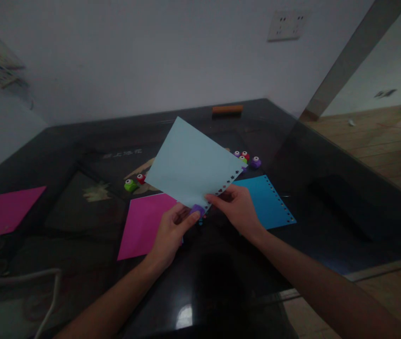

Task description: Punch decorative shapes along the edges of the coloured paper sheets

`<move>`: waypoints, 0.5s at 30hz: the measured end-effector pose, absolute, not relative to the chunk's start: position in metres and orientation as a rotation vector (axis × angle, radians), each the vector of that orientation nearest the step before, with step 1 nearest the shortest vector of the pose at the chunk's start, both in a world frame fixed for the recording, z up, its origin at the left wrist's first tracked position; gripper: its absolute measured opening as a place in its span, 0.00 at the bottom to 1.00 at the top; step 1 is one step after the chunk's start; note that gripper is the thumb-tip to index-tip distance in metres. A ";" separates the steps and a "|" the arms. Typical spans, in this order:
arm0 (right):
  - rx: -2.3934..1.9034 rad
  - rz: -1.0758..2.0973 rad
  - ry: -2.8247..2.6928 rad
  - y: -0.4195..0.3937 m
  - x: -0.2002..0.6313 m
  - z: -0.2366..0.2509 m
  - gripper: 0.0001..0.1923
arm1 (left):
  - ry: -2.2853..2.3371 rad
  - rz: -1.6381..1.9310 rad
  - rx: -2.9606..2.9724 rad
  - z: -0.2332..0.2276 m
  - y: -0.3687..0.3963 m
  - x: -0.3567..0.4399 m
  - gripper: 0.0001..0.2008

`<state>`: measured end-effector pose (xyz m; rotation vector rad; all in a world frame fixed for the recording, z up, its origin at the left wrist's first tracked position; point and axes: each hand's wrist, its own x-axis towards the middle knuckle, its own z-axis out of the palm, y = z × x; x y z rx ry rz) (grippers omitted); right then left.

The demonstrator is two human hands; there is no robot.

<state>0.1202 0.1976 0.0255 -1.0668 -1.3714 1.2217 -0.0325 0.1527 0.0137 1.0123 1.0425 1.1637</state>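
Left hand (170, 230) fingers pinch purple punch (197, 210) on pale blue sheet (191, 165) edge. Right hand (237, 207) fingers grip same edge. Punch mostly hidden.

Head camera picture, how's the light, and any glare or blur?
Head view: dim overall, the dark table underexposed; one small glare spot on its near edge; the edges blur and bend, as at the wall socket; the pale blue sheet stays fairly sharp.
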 end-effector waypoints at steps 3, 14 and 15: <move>-1.070 1.222 -1.376 0.197 0.121 0.026 0.06 | 1.064 1.154 1.011 0.014 0.152 -0.033 0.16; -1.071 1.248 -1.363 0.199 0.121 0.020 0.07 | 1.131 1.102 0.996 0.012 0.155 -0.033 0.17; -1.072 1.250 -1.363 0.200 0.121 0.019 0.07 | 1.128 1.096 0.992 0.011 0.155 -0.033 0.17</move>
